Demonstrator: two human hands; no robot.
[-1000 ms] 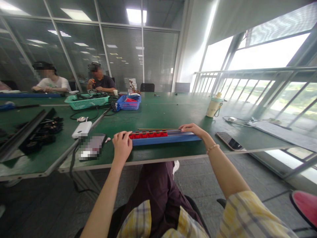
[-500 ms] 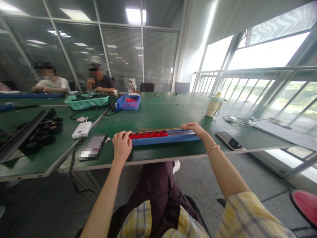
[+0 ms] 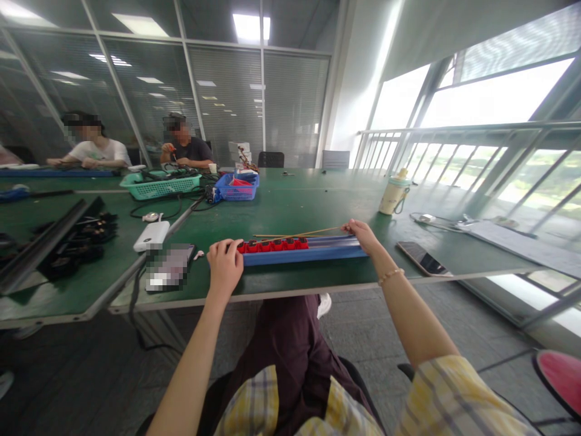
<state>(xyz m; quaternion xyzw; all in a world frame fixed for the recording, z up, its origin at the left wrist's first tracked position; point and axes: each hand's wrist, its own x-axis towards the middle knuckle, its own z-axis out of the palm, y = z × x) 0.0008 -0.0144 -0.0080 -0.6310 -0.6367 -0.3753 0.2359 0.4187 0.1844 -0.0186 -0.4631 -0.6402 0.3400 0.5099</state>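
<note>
A long blue channel (image 3: 304, 256) lies near the table's front edge. Several red blocks with dark tops (image 3: 276, 245) sit in a row in its left part; the right part shows a shiny bare inside. My left hand (image 3: 226, 261) is wrapped over the channel's left end, fingertips by the first red block. My right hand (image 3: 361, 235), above the channel's right end, pinches the end of a thin tan strip (image 3: 322, 231). That strip slants down leftward over the red blocks. A second thin strip (image 3: 267, 235) lies behind the channel.
Left of the channel are a phone (image 3: 170, 266), a white earbud (image 3: 198, 255) and a white power bank (image 3: 151, 236). Another phone (image 3: 422, 257) and a bottle (image 3: 394, 194) stand right. Green (image 3: 158, 191) and blue baskets (image 3: 236, 192) are farther back; two people sit beyond.
My right hand has risen slightly and moved right, lifting the strip's right end off the channel into a slant. My left hand stays on the channel's left end.
</note>
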